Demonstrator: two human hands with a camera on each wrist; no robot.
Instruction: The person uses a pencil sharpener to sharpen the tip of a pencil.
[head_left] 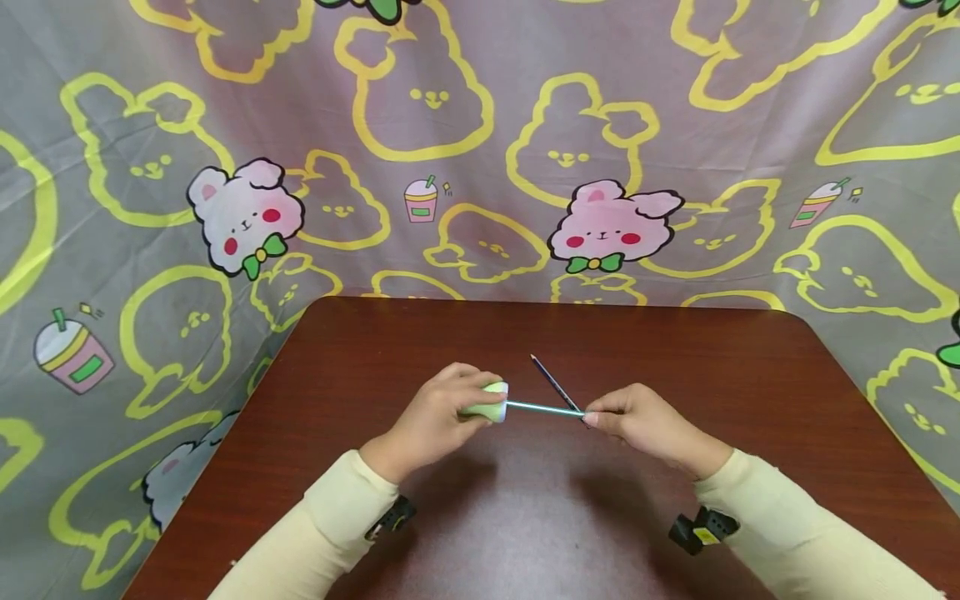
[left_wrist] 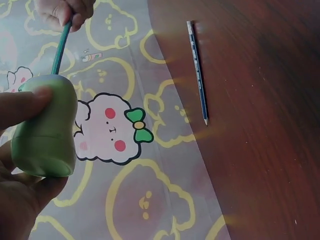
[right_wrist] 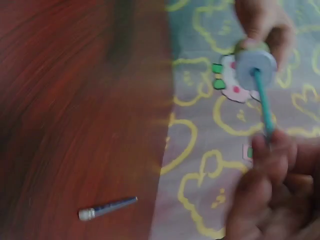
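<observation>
A rounded green pencil sharpener point(head_left: 491, 410) with a pale end face is gripped by my left hand point(head_left: 435, 412), above the table. Into a hole in that face, plain in the right wrist view, runs a teal pencil point(head_left: 543, 408). My right hand point(head_left: 648, 421) pinches the pencil's other end between thumb and fingers. The pencil's tip is hidden inside the sharpener point(left_wrist: 47, 125). Close by, a dark blue pencil point(head_left: 551, 377) with a pale end lies on the table, its sharpened point towards the far side; in the head view its near end passes behind the teal one.
The dark reddish-brown table point(head_left: 405, 333) has rounded far corners. Behind and beside it hangs a grey cloth point(head_left: 495, 183) printed with yellow outlines and pink bears. Each wrist carries a small black camera point(head_left: 705, 529) on a cream sleeve point(head_left: 780, 508).
</observation>
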